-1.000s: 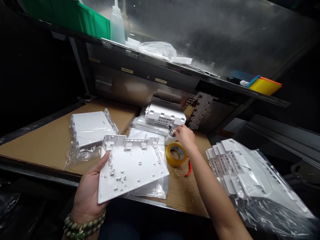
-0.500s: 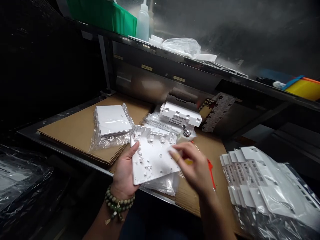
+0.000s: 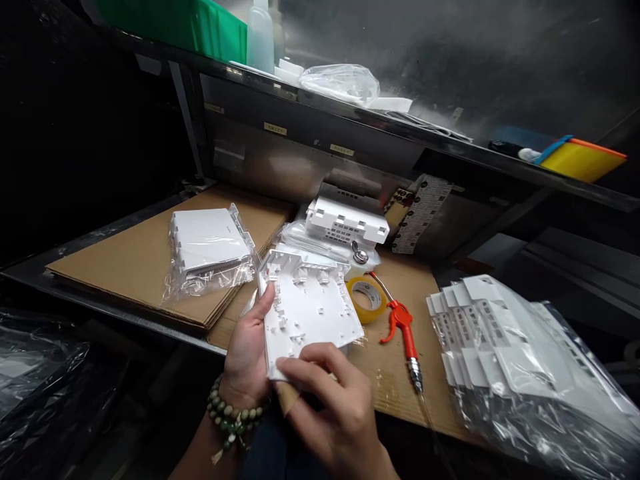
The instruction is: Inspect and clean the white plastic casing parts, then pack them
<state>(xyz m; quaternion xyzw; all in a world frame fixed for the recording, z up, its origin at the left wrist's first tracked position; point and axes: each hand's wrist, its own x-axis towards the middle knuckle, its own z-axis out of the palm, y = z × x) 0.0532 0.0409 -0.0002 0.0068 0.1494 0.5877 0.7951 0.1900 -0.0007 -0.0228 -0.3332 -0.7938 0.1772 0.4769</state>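
In the middle of the view, a white plastic housing (image 3: 315, 310) with small moulded clips faces up toward me, tilted. My left hand (image 3: 250, 350) grips its left edge, thumb on the inner face and the other fingers hidden behind. At the lower edge, near the lower left corner, my right hand (image 3: 330, 400) pinches the rim between thumb and bent fingers. A tan wrap covers part of one right-hand finger. Directly to the right of the housing lie a roll of yellow tape (image 3: 367, 299) and a red air blow gun (image 3: 403, 327).
A bagged white housing (image 3: 213, 240) rests on cardboard (image 3: 115, 257) at left. Behind are stacked white parts (image 3: 345, 220). Several bagged housings (image 3: 495, 327) stand in a row at right. A shelf (image 3: 310, 100) above carries a green bin (image 3: 175, 27) and a bottle (image 3: 261, 37).
My right hand has moved from the housing's right side down to its lower left edge and now pinches there. The tape roll and blow gun have come into full view.
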